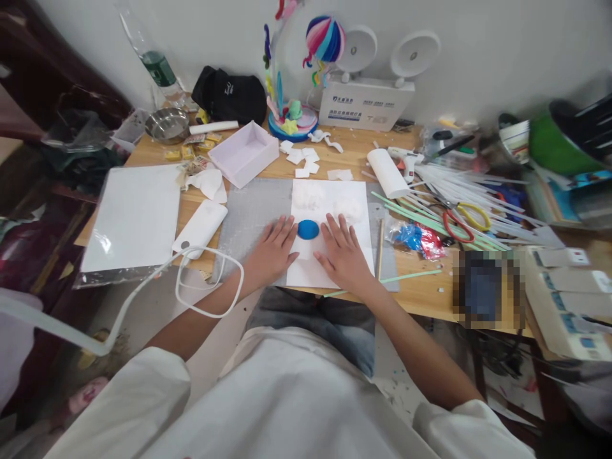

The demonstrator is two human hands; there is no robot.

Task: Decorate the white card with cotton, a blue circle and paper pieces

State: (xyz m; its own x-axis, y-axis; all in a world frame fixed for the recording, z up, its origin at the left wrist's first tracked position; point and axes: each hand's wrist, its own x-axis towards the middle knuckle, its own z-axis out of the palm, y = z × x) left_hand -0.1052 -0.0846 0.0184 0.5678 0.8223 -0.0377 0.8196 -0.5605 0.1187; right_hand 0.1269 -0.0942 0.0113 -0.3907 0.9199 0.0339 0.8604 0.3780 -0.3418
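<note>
The left hand (275, 250) and right hand (345, 256) lie palms down, fingers outstretched and holding nothing; the blue disc (308, 229) sits in the gap between their fingertips, just beside both, though whether either touches it I cannot tell; under the right hand and the left fingertips is the white sheet (302, 273), itself on a grey mat (251, 201); two white fluffy clumps (307, 197) rest on the sheet, just beyond the fingertips.

Left of the left hand are a white device (201, 224) and, farther off, a white board (136, 217); beyond the hands stand a pale box (243, 154) and some paper scraps (306, 157); to the right of the right hand come a thin stick (380, 248), a bag of blue and red bits (418, 238), then scissors (459, 226); beyond these, a white roll (387, 173) and many straws (454, 185).
</note>
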